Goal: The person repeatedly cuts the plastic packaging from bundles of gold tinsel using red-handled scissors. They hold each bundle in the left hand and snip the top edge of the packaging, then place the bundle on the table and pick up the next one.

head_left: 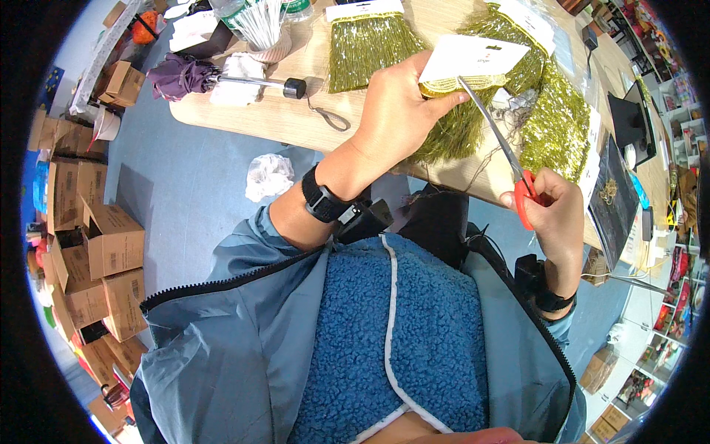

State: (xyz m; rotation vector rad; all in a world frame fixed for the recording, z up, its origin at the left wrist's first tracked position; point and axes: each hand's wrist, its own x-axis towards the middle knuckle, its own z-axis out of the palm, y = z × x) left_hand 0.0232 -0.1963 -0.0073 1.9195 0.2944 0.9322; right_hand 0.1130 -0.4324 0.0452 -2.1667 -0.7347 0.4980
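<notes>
My left hand (pixel 396 107) is closed on a gold tinsel fringe (pixel 451 137) with a white header card (pixel 473 58), pinched at the card's lower left edge. My right hand (pixel 556 211) grips a pair of scissors (pixel 497 137) by its red handles. Their blades point up and left, with the tips at the gold band just below the card, close to my left thumb. Whether the blades touch the band I cannot tell. More gold tinsel fringes (pixel 370 52) with white cards lie flat on the table, behind and to the right. Loose dark threads (pixel 484 159) hang near the table edge.
A folded purple umbrella (pixel 181 76) lies at the table's left end, beside a cup of white sticks (pixel 270 48). At right are a black sheet (pixel 615 203) and a dark screen (pixel 632 122). A crumpled white bag (pixel 269 177) and cardboard boxes (pixel 111 237) are on the floor.
</notes>
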